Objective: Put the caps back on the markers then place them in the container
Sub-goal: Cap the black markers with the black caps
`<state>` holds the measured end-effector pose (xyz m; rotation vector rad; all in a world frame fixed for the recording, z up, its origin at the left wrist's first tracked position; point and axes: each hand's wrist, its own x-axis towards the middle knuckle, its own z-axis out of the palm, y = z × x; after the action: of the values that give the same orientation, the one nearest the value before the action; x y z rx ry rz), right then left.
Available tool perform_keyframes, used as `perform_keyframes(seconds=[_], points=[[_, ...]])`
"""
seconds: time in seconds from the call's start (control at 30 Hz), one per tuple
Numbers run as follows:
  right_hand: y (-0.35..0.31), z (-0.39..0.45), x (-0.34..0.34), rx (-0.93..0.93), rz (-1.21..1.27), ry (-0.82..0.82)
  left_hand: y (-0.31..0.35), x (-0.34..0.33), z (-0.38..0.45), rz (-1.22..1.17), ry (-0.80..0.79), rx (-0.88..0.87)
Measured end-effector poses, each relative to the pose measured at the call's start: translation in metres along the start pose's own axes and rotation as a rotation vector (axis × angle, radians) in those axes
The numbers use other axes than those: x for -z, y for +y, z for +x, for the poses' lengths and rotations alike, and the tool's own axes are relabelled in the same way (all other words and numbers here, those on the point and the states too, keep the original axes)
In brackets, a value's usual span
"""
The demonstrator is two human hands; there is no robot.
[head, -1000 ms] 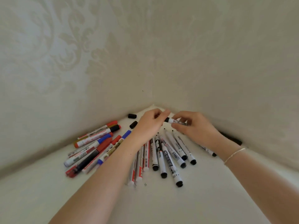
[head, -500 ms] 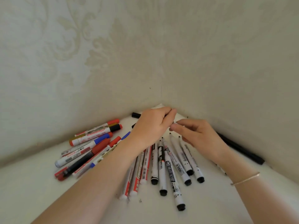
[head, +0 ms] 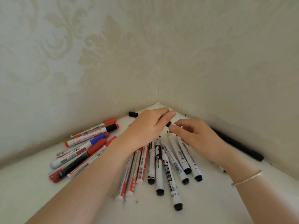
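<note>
On the table (head: 40, 191), one heap of markers (head: 84, 147) lies at the left, a fan of markers (head: 168, 165) lies in the middle beneath both hands, and a loose cap (head: 133, 114) sits behind them near the wall corner.

left hand (head: 146, 126) covers most of the black cap (head: 168, 124) it pinches, only the end shows. marker body under right hand (head: 196, 136) hidden, can't tell if the two are joined. forearms hide tips of the red-labelled markers (head: 129, 173); both elbows cut off at bottom edge
</note>
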<state>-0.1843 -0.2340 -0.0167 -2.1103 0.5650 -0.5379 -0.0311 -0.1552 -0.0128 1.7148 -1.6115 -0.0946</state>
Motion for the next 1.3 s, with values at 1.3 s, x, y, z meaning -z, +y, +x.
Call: perform_keyframes(seconds=[1.3], points=[[-0.035, 0.016, -0.058, -0.009, -0.845, -0.197, -0.042, 0.052, -0.003, 0.337, -0.11, 0.456]])
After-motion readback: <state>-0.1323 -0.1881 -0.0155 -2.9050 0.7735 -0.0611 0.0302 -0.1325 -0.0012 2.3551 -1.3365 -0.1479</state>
